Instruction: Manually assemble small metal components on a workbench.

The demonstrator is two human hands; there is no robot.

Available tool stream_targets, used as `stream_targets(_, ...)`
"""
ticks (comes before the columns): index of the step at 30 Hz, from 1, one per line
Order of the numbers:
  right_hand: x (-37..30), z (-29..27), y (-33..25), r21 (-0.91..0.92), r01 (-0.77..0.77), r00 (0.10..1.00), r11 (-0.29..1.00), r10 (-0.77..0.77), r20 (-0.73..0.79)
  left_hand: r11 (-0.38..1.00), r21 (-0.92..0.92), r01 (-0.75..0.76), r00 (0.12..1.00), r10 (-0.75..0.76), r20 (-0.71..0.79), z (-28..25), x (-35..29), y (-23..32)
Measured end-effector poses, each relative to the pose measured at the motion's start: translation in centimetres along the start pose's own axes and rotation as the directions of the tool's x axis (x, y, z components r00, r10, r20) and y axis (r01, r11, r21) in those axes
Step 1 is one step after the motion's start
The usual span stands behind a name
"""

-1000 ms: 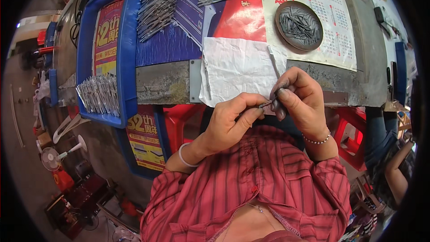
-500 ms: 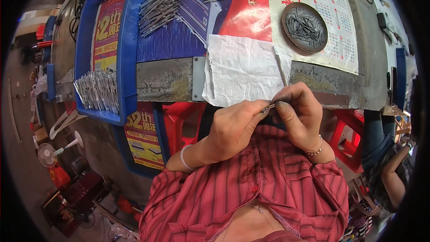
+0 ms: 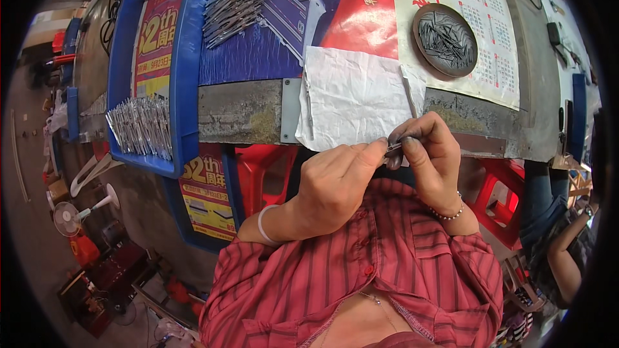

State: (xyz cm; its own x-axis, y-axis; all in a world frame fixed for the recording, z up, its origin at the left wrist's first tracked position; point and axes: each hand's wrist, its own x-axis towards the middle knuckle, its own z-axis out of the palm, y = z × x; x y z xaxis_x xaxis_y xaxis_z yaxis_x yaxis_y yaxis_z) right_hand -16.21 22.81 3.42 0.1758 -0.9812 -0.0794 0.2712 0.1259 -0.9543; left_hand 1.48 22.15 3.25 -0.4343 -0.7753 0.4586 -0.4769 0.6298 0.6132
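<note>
My left hand (image 3: pixel 336 183) and my right hand (image 3: pixel 431 160) meet just off the near edge of the bench, both closed. Between their fingertips is a small, slim metal piece (image 3: pixel 393 147), mostly covered by the fingers. Both thumbs press on it, and the right fingertips look dark and smudged. Right behind the hands, a creased white sheet (image 3: pixel 358 100) lies over the bench edge. On its right side rests a thin grey rod (image 3: pixel 410 92), its near end close to my right fingers. A round brown dish (image 3: pixel 474 58) farther right holds many short dark metal pins (image 3: pixel 446 38).
A blue tray (image 3: pixel 186 90) at the left holds a row of slim silver metal pieces (image 3: pixel 140 127). Similar pieces lie in piles (image 3: pixel 238 0) at the back. Red stools (image 3: pixel 261 171) stand beneath the bench. Another person's arm (image 3: pixel 564 258) shows at the far right.
The view has shifted slightly. My hands stay together at the small metal piece, while the fingers of my right hand have changed their grip a little around it.
</note>
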Motion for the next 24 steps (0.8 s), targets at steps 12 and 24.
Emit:
stream_targets(12,0.4,-0.6,0.7,0.105,-0.057,0.998,0.993,0.060,-0.028,0.997,0.076,-0.026,0.999,0.023,0.046,0.0,0.9,0.1)
stream_targets(24,1.4,-1.7,1.0,0.102,-0.073,0.996,0.992,0.079,-0.049,0.996,0.089,0.028,0.990,-0.040,0.137,-0.3,3.1,0.4)
